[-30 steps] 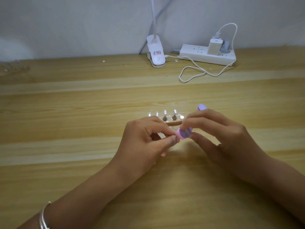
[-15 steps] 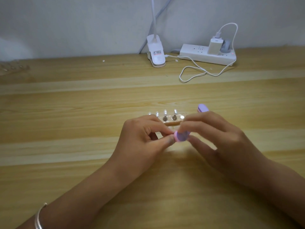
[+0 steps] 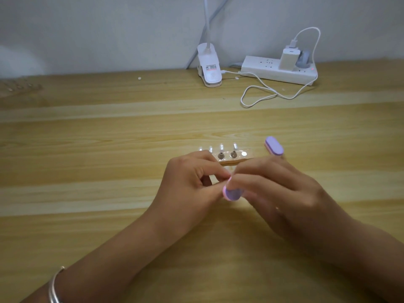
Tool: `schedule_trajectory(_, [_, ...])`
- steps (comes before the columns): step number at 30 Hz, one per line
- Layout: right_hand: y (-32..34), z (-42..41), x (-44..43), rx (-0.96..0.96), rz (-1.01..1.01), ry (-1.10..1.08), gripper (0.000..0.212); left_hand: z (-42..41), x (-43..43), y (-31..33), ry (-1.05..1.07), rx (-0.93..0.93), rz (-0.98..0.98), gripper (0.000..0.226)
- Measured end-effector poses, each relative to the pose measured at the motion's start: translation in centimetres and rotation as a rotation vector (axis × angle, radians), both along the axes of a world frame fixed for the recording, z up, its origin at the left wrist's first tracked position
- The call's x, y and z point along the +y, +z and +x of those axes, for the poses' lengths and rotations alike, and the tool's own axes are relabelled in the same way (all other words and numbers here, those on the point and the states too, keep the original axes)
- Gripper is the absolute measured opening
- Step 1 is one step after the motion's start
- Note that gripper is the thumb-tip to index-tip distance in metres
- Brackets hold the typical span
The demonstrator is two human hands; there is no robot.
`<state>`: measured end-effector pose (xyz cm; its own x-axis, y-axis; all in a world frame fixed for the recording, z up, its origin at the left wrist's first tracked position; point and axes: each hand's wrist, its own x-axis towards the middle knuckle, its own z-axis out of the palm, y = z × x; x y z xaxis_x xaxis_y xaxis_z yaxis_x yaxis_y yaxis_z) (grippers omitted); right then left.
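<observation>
Near, over the wooden surface [image 3: 98, 215], the right hand [image 3: 282, 193] grasps a purple nail buffer [image 3: 232, 193] in its fingers. The buffer's end rests against the left hand [image 3: 192, 184], whose fingers are clenched on nothing. Just beyond lie a clear strip of bits [image 3: 229, 155] and, to the right, a second buffer [image 3: 274, 145]. Far off, a lamp clip [image 3: 209, 66] carries a label too small to read.

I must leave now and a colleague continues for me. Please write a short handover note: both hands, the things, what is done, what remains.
Right hand: grips the purple buffer block.
Left hand: fingers curled, tips against the block, apparently holding nothing.
Second purple block lies on the table beyond the right hand; the clear pack of bits lies beyond both hands.
Done: block is in hand, at the left fingertips.
Left: the buffing itself; progress cannot be judged.
</observation>
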<state>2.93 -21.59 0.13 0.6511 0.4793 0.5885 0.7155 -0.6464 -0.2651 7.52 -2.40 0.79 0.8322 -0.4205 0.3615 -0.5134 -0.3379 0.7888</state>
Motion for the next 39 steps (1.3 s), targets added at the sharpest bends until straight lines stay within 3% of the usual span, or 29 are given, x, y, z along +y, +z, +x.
schedule_trajectory(12, [0.2,0.8,-1.4,0.055,0.078,-0.111,0.017,-0.2,-0.3,-0.2,0.053,-0.045,0.037,0.008])
schedule_trajectory(18, [0.1,0.3,-0.6,0.021,0.05,-0.036,0.017,-0.3,-0.3,-0.2,0.053,-0.097,0.077,0.005])
schedule_trajectory(34, [1.0,0.1,-1.3,0.008,0.125,-0.033,0.014,-0.3,0.0,0.5,-0.056,0.01,-0.102,0.004])
schedule_trajectory(39, [0.7,0.1,-1.1,-0.007,0.124,-0.023,0.015,-0.3,0.1,0.2,-0.097,0.09,-0.166,0.013])
